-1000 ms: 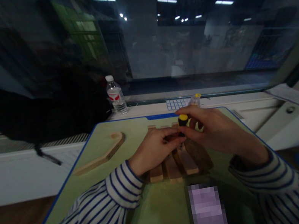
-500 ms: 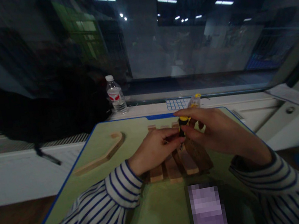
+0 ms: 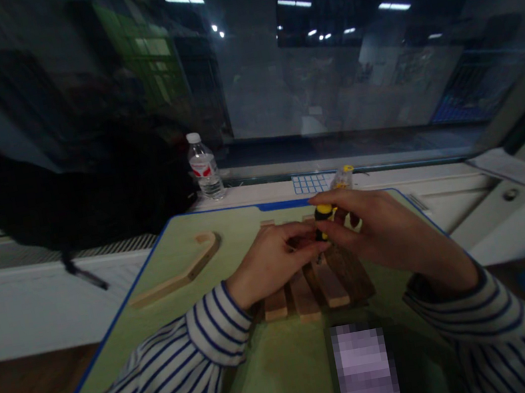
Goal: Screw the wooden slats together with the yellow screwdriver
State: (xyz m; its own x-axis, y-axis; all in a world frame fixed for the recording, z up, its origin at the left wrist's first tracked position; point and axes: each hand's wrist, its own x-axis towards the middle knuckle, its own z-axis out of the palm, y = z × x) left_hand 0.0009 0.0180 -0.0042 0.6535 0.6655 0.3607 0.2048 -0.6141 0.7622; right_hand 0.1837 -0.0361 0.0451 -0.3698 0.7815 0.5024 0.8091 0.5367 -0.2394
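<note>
A short yellow-and-black screwdriver [image 3: 323, 211] stands nearly upright over a small slatted wooden piece [image 3: 305, 297]. My right hand [image 3: 379, 223] has its fingers closed around the handle's top. From the left, my left hand [image 3: 273, 259] pinches low on the screwdriver, thumb and fingertips near its shaft. The tip meets the right-hand slat [image 3: 330, 283]; whether a screw sits under it is too small to tell. Several pale slats lie side by side across darker wood, partly hidden by my left hand.
A bent wooden bar [image 3: 179, 275] lies at the left of the green table [image 3: 274, 377]. On the sill behind stand a water bottle [image 3: 205, 169] and a clear yellow-topped container [image 3: 343, 177]. A black bag [image 3: 79, 195] rests at left. A pixelated patch [image 3: 366, 371] covers the front.
My right hand's fingers have shifted slightly on the screwdriver handle, showing more of its yellow top. My left hand stays almost in place, and the wooden piece has hardly moved.
</note>
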